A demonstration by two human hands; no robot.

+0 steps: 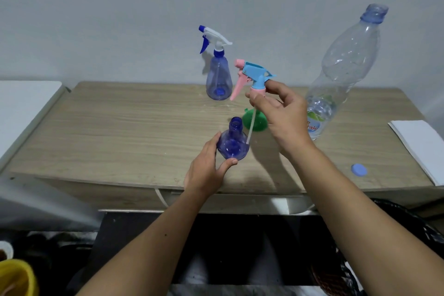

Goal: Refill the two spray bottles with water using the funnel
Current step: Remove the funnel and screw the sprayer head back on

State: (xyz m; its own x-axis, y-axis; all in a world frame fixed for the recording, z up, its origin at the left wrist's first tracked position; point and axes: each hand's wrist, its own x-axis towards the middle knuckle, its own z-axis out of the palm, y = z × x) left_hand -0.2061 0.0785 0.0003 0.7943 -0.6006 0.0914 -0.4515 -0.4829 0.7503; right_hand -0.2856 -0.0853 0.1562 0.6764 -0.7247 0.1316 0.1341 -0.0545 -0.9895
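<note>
While each hand grips spray parts, water bottle (pixel 341 74) label shows "rale".

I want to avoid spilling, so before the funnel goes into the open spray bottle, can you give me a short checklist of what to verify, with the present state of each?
1. Spray head is fully out of the open bottle: ok, the right hand holds it lifted, tube end beside the bottle.
2. Bottle neck is clear: ok, nothing sits in it.
3. Bottle is steady: ok, the left hand holds its base on the table.
4. Funnel within reach: ok, it lies just behind the bottle.
5. A hand free to take the funnel: not ok, both are busy.
6. Water bottle uncapped: ok; its cap lies on the table.
</note>
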